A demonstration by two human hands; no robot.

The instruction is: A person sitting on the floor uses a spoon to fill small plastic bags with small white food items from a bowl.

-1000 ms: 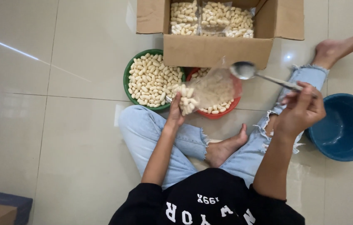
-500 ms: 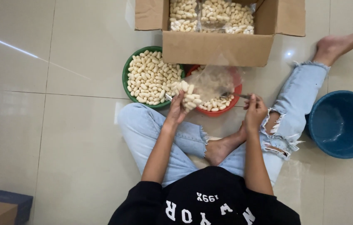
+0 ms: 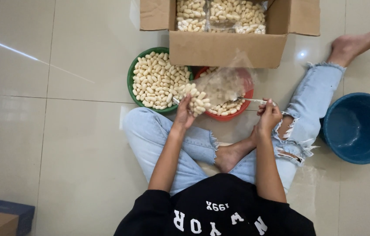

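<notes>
My left hand (image 3: 185, 114) holds a clear plastic bag (image 3: 220, 85) partly filled with pale puffed snacks, over the rims of two bowls. My right hand (image 3: 269, 116) grips the handle of a metal spoon (image 3: 248, 100) whose bowl end dips into the red bowl (image 3: 231, 114) of snacks under the bag. A green bowl (image 3: 156, 81) heaped with the same pale snacks stands left of the red one, by my left knee.
An open cardboard box (image 3: 226, 46) holding packed bags of snacks stands behind the bowls. A blue bucket (image 3: 359, 126) sits to the right beside my outstretched leg. A small dark blue box (image 3: 3, 216) lies at the lower left on the tiled floor.
My right hand has come down from the raised position at the right, bringing the spoon from in front of the box down into the red bowl. The left hand keeps hold of the bag.
</notes>
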